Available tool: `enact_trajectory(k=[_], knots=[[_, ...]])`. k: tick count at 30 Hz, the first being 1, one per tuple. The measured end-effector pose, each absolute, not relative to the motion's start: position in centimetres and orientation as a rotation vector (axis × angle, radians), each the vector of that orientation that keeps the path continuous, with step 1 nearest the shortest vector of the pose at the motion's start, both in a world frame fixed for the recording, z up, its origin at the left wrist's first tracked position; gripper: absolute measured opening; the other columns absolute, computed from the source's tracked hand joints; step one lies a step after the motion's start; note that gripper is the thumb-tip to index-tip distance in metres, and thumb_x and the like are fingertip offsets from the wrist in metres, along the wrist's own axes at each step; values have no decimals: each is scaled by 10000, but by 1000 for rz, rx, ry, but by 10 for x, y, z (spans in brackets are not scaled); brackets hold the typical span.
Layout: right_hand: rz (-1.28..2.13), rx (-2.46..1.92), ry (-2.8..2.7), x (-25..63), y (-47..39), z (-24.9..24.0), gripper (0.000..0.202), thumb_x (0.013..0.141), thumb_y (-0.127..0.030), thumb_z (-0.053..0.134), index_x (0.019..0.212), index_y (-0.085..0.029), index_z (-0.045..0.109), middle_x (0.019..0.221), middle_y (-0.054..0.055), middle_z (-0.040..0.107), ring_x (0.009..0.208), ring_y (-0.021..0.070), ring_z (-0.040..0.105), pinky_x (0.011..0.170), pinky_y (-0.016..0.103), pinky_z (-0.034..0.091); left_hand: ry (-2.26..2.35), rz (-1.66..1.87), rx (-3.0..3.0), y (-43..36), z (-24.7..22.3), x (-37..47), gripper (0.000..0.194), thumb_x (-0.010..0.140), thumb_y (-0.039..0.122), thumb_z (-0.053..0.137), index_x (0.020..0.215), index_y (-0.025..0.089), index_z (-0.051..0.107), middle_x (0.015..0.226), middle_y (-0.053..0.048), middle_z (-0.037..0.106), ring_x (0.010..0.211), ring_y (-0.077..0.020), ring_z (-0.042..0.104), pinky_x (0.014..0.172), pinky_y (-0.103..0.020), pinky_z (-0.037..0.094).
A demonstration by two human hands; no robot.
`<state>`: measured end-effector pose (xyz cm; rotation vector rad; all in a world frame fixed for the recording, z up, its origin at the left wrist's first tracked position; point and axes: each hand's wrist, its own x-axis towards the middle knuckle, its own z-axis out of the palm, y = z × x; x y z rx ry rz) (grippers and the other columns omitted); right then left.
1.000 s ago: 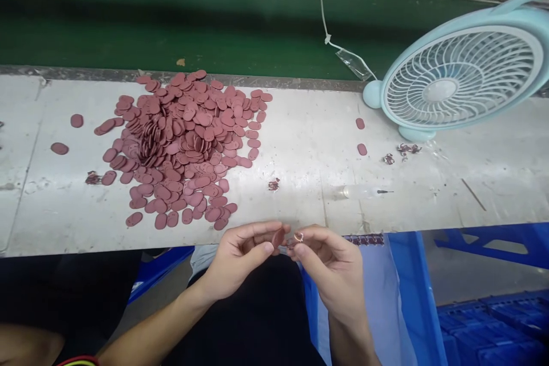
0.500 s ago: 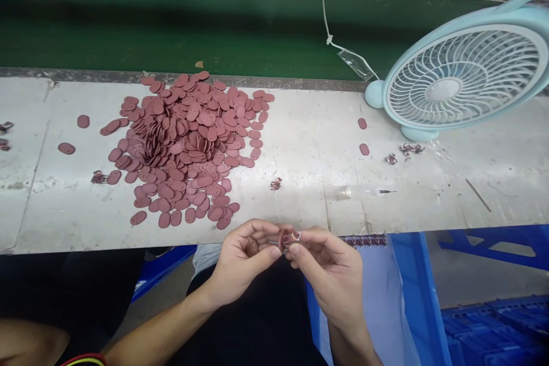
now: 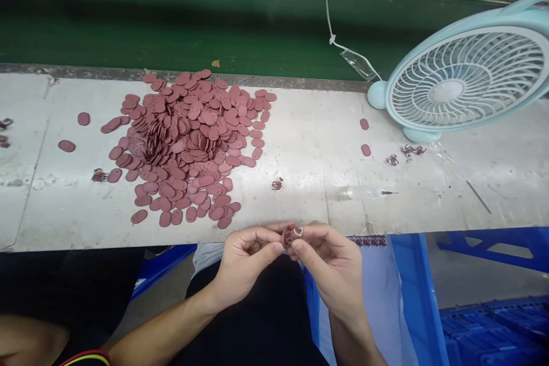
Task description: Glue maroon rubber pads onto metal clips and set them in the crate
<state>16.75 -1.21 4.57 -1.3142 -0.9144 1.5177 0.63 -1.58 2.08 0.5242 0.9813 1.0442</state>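
My left hand pinches a reddish oval disc between thumb and fingers at the table's front edge. Facing it, my right hand is closed on a small shiny metal-and-dark-red piece, held up against the disc. Fingertips partly cover both parts, so I cannot tell whether they are joined. Beyond the hands lies a large heap of the same oval discs, some with small holes. One small shiny metal-and-red piece rests on the table just past my fingers.
A light blue fan stands at the right. A clear syringe-like tube with a dark tip lies before it, near more small metal pieces. Below the edge, a blue crate holds rows of dark red pieces. A green strip runs behind.
Both hands stay together at nearly the same spot. The metal piece and disc have shifted slightly in the fingers, and the whole view has moved a little.
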Motion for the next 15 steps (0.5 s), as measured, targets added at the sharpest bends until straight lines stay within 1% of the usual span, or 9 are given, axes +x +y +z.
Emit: enact_trajectory(k=[6, 11, 15], knots=[[1511, -1314, -947, 172, -11, 46, 95, 867, -223, 791, 954, -255, 771, 843, 6, 780, 707, 126, 721, 652, 216, 609, 969, 1025, 517, -17, 21, 8, 25, 852, 209, 782, 844, 193, 800, 1163, -97, 797, 1104, -286, 738, 948, -392, 587], [1483, -1324, -983, 173, -14, 44, 124, 873, -199, 784, 981, -260, 767, 902, 15, 775, 830, 156, 742, 743, 254, 619, 973, 1010, 520, -16, 23, 9, 29, 845, 211, 791, 832, 187, 801, 1127, -96, 807, 1100, -281, 738, 948, -377, 583], [1529, -1274, -918, 172, -12, 42, 104, 874, -209, 787, 957, -265, 759, 844, -10, 770, 710, 109, 710, 661, 202, 598, 970, 1030, 522, -16, 23, 11, 38, 851, 215, 788, 835, 183, 800, 1075, -92, 817, 1016, -251, 758, 917, -363, 591]])
